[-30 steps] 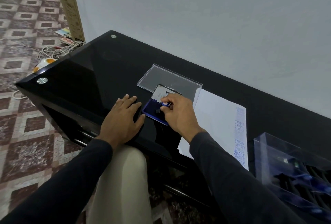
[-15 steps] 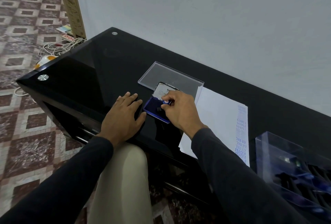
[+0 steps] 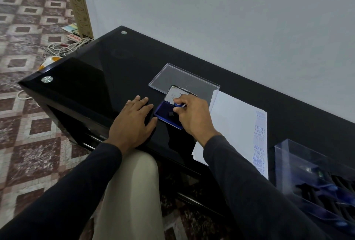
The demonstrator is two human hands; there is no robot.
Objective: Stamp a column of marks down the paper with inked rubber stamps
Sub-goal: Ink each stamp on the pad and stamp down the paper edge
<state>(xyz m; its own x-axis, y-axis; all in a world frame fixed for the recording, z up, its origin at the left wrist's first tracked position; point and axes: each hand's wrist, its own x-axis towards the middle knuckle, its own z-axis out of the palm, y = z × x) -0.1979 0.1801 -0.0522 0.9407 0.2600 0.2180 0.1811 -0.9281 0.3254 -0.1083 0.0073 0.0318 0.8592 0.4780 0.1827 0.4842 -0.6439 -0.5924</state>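
1. Blue-handled stamp (image 3: 177, 105) is pinched in the right hand (image 3: 194, 118), pressed into the open ink pad (image 3: 166, 114) near the tabletop's front edge.
2. Left hand (image 3: 132, 124) lies flat, fingers straight, beside the pad.
3. Paper (image 3: 240, 124) lies to the pad's right.

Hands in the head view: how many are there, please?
2. The left hand lies flat on the black table; the right hand pinches a stamp over the ink pad.

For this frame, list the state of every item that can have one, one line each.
Ink pad: open, hinged lid up.
Stamp: pinched in the right hand, over the pad.
Left hand: flat on the table, fingers straight.
Paper: flat, a column of blue marks along its right edge.
Clear lid: off, lying flat.
Clear stamp case: holds more stamps.
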